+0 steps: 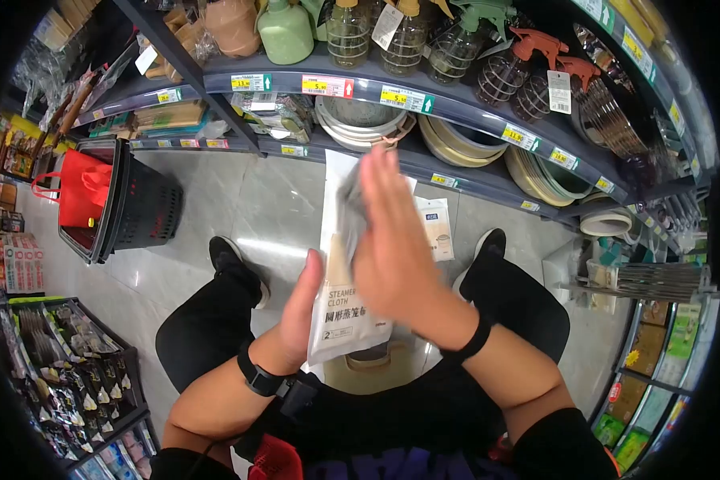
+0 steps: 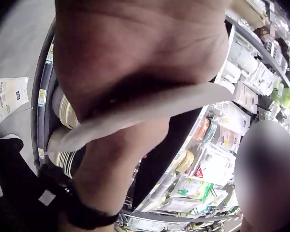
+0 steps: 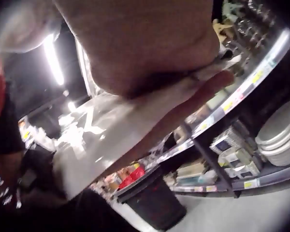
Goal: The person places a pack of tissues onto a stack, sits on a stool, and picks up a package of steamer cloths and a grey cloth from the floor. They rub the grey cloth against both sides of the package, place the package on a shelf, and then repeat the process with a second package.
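A white and beige steamer cloth packet [image 1: 346, 320] is upheld between both hands, its printed face up in the head view. My right hand [image 1: 396, 248] lies flat on it, fingers straight and together, covering part of the packet. Behind the packet is my left hand [image 1: 298, 316]; its thumb stands up along the left edge and its fingers are hidden in the head view. From the right wrist, the packet [image 3: 121, 125] appears sandwiched, with straight left fingers [image 3: 203, 94] beneath it. The left wrist view shows the packet [image 2: 150, 111] edge-on between the hands.
A similar pale packet [image 1: 438, 230] lies on the tiled floor beyond the hands. Ahead are shelves with spray bottles [image 1: 522, 68] and stacked basins [image 1: 460, 144]. A black shopping basket [image 1: 148, 204] holding a red bag [image 1: 84, 192] stands at left. Shelving flanks both sides.
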`<state>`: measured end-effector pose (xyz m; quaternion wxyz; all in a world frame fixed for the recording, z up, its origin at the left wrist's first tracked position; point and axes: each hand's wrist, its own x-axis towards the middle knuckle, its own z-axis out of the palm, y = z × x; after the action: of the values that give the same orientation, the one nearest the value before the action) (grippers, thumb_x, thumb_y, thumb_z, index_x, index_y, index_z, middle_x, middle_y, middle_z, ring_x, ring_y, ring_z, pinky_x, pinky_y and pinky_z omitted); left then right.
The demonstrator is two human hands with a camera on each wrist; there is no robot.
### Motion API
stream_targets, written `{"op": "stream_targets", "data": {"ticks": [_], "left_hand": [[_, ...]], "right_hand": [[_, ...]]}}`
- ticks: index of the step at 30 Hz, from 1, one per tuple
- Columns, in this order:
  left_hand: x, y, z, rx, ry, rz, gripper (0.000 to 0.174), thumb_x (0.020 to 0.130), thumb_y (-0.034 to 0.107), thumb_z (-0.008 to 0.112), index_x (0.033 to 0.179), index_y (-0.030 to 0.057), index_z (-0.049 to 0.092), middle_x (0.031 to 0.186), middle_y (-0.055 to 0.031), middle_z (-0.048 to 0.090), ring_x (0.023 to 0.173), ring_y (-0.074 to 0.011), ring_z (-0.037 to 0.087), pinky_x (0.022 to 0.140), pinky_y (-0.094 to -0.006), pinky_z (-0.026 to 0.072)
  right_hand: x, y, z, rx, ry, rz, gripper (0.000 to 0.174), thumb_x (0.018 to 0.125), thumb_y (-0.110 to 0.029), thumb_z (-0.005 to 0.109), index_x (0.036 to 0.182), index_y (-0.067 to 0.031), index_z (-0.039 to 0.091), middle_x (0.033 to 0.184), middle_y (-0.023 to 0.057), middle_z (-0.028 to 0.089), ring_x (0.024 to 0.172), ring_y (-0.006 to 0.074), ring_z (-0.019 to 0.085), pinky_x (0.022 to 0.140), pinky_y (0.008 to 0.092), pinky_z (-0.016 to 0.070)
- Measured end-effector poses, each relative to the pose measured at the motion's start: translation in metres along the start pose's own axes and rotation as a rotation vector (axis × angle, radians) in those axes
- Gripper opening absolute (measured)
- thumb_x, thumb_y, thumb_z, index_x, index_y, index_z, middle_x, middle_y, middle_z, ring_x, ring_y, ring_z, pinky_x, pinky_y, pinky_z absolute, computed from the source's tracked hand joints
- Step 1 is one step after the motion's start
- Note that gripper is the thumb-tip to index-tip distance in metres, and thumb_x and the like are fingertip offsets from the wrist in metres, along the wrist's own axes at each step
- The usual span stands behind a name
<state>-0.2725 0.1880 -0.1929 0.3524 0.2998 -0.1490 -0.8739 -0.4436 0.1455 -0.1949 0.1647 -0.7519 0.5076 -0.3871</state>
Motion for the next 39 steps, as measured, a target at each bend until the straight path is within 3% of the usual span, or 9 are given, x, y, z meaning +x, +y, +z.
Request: {"op": "stream_targets", "data": {"ticks": [2,3,6,7,12,17,25,31,39], "left_hand": [[0.006,-0.002,-0.006,0.052,0.053,0.12,0.083,0.111,0.07,0.025,0.17,0.0115,0.025,0.169,-0.0167,0.038,0.152,-0.0327,0.046,0.125,-0.0485,0.0373],[0.01,-0.014,-0.035,-0.612,-0.308,0.1,0.083,0.111,0.069,0.024,0.171,0.0113,0.024,0.171,-0.016,0.034,0.152,-0.0313,0.045,0.125,-0.0474,0.0382],[-0.006,-0.009,-0.028,0.124,-0.113,0.083,0.089,0.108,0.075,0.024,0.171,0.0116,0.025,0.17,-0.0158,0.037,0.151,-0.0308,0.047,0.125,-0.0475,0.0389],[-0.004,-0.008,-0.015,-0.132,-0.106,-0.18,0.094,0.105,0.08,0.023,0.171,0.0116,0.025,0.167,-0.0164,0.041,0.149,-0.0312,0.049,0.124,-0.0474,0.0401],[0.003,-0.002,-0.006,-0.101,0.134,0.125,0.098,0.103,0.083,0.025,0.17,0.0109,0.027,0.165,-0.0174,0.044,0.15,-0.0334,0.049,0.123,-0.0496,0.041],[-0.004,0.004,-0.011,-0.175,-0.127,-0.055,0.093,0.105,0.079,0.027,0.168,0.0116,0.031,0.163,-0.0175,0.047,0.147,-0.0346,0.051,0.122,-0.0499,0.0415],[-0.006,0.009,-0.015,-0.331,-0.095,0.051,0.083,0.107,0.069,0.04,0.16,0.0046,0.044,0.155,-0.0206,0.056,0.142,-0.0356,0.057,0.121,-0.0493,0.0433],[-0.001,0.02,-0.019,-0.239,-0.125,-0.007,0.07,0.1,0.036,0.047,0.155,-0.0059,0.047,0.152,-0.0246,0.059,0.136,-0.0403,0.061,0.118,-0.0481,0.0459],[0.017,0.036,-0.021,0.06,0.034,0.091,0.058,0.103,0.021,0.051,0.155,-0.006,0.046,0.147,-0.0231,0.062,0.131,-0.0345,0.065,0.113,-0.0445,0.0521]], "right_hand": [[-0.026,-0.019,0.016,0.096,-0.096,-0.152,0.083,0.084,-0.006,0.064,0.161,0.0095,0.035,0.169,0.0322,0.033,0.159,0.0499,0.028,0.13,0.0576,0.0232],[-0.034,-0.041,0.005,0.201,-0.232,-0.141,0.086,0.082,-0.005,0.066,0.161,0.0101,0.036,0.169,0.0324,0.032,0.159,0.0493,0.028,0.13,0.0573,0.0224],[-0.008,-0.015,-0.007,0.037,-0.213,-0.154,0.084,0.084,-0.006,0.066,0.161,0.0106,0.035,0.17,0.033,0.029,0.159,0.0494,0.027,0.13,0.0575,0.0219],[0.005,-0.001,-0.009,-0.015,-0.036,-0.106,0.083,0.084,-0.006,0.066,0.16,0.0112,0.035,0.169,0.0336,0.03,0.159,0.0499,0.028,0.13,0.0581,0.0216],[-0.033,-0.033,0.004,0.111,-0.292,-0.171,0.077,0.092,-0.015,0.066,0.159,0.0098,0.039,0.168,0.0333,0.033,0.158,0.0498,0.03,0.129,0.0575,0.0247],[0.002,0.009,-0.008,-0.035,-0.004,0.005,0.077,0.095,-0.023,0.069,0.16,0.006,0.04,0.165,0.031,0.039,0.156,0.045,0.037,0.129,0.0556,0.0266],[-0.003,-0.011,-0.02,-0.273,-0.213,-0.148,0.068,0.103,-0.027,0.064,0.161,-0.0002,0.042,0.168,0.0241,0.04,0.158,0.0382,0.036,0.129,0.0514,0.0269],[-0.005,0.035,-0.013,1.339,0.134,0.858,0.05,0.117,-0.035,0.043,0.152,-0.0012,0.052,0.154,0.014,0.059,0.142,0.0274,0.057,0.12,0.0403,0.0443],[-0.008,0.04,-0.046,1.808,0.099,0.893,0.053,0.114,-0.048,0.046,0.141,-0.0052,0.064,0.137,0.0124,0.071,0.124,0.0275,0.07,0.11,0.0425,0.0544]]}}
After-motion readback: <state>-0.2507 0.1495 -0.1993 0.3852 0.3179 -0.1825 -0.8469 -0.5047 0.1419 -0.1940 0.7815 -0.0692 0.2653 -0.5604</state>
